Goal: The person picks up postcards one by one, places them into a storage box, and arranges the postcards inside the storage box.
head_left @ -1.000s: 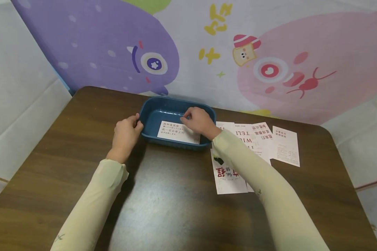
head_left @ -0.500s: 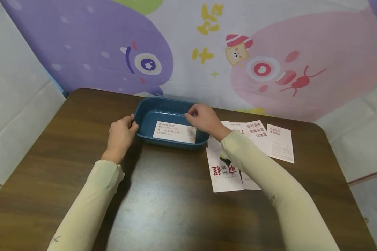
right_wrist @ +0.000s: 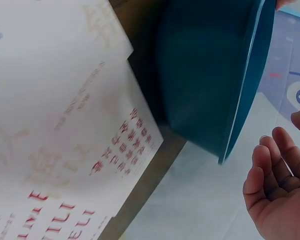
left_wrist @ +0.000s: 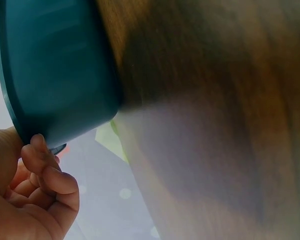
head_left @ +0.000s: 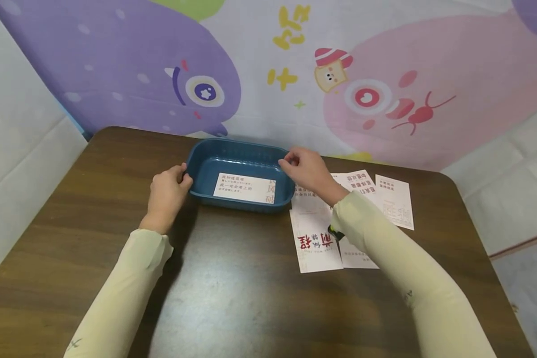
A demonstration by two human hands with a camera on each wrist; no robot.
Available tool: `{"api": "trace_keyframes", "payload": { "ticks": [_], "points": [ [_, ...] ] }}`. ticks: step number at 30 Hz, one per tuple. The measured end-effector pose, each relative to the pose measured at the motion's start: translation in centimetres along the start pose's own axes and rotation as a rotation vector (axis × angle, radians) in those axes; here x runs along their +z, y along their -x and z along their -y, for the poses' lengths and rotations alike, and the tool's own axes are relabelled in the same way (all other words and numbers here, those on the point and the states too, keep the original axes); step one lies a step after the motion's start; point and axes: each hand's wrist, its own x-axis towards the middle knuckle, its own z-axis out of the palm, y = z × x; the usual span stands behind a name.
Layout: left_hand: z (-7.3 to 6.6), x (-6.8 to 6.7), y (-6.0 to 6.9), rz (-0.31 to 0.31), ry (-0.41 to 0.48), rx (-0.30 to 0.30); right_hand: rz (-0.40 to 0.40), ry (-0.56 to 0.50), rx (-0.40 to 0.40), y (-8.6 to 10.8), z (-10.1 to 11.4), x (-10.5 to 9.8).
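A dark blue plastic basin (head_left: 215,169) stands near the back edge of the table. Its left rim is pinched by my left hand (head_left: 164,199), whose curled fingers also show at the rim in the left wrist view. On the basin's floor lies a white printed card (head_left: 246,188), flat, toward the front. Beside the right rim is my right hand (head_left: 309,171); its fingers are loosely bent with the thumb apart, and they hold nothing in the right wrist view. Several printed cards (head_left: 316,243) overlap on the table right of the basin, partly hidden by the right forearm.
The brown wooden table (head_left: 232,298) spreads out in front of the basin. Behind it hangs a cloth (head_left: 268,114) with cartoon figures. One card (head_left: 395,201) lies farthest right. A small dark thing (head_left: 334,232) shows by the right sleeve.
My right hand has moved right from over the card to the basin's right rim, uncovering the card's right end. My left hand stays at the left rim. The head view has shifted slightly.
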Motion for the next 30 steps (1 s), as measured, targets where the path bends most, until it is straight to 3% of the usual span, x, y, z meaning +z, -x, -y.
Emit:
{"api": "trace_keyframes", "payload": {
  "ticks": [8, 19, 30],
  "points": [
    [0.0, -0.1, 0.1, -0.004, -0.007, -0.003, -0.02, -0.005, 0.064, 1.2, -1.2, -1.2],
    [-0.1, 0.0, 0.1, -0.019, -0.007, 0.019, -0.085, 0.036, 0.085, 3.7, -4.1, -2.3],
    [-0.1, 0.0, 0.1, -0.008, 0.002, 0.023, -0.087, 0.032, 0.213, 6.7, -7.9, -2.9]
  ]
}}
